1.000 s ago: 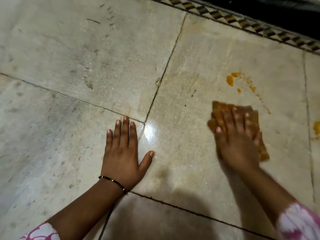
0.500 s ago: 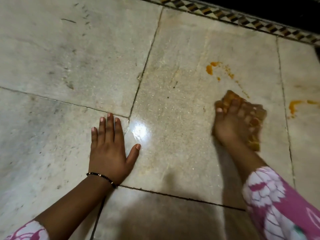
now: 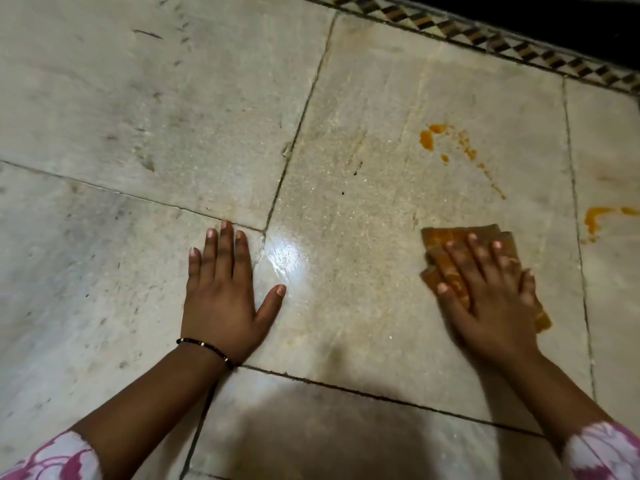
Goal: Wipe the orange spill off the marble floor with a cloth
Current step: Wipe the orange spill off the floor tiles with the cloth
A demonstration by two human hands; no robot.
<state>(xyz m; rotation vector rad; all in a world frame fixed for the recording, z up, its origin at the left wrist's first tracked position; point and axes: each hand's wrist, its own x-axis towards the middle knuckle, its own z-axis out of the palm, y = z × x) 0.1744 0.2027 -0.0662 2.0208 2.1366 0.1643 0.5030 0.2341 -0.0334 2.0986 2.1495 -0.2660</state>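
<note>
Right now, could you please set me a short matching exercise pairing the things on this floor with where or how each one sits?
Things:
1. left hand
2. cloth
3. orange spill
4. bracelet

States:
A. pressed flat under the right hand
B. around the left wrist
C. palm down on bare marble
D. unwiped, beyond the cloth

Pairs: 1-C, 2-A, 3-D, 4-B
</note>
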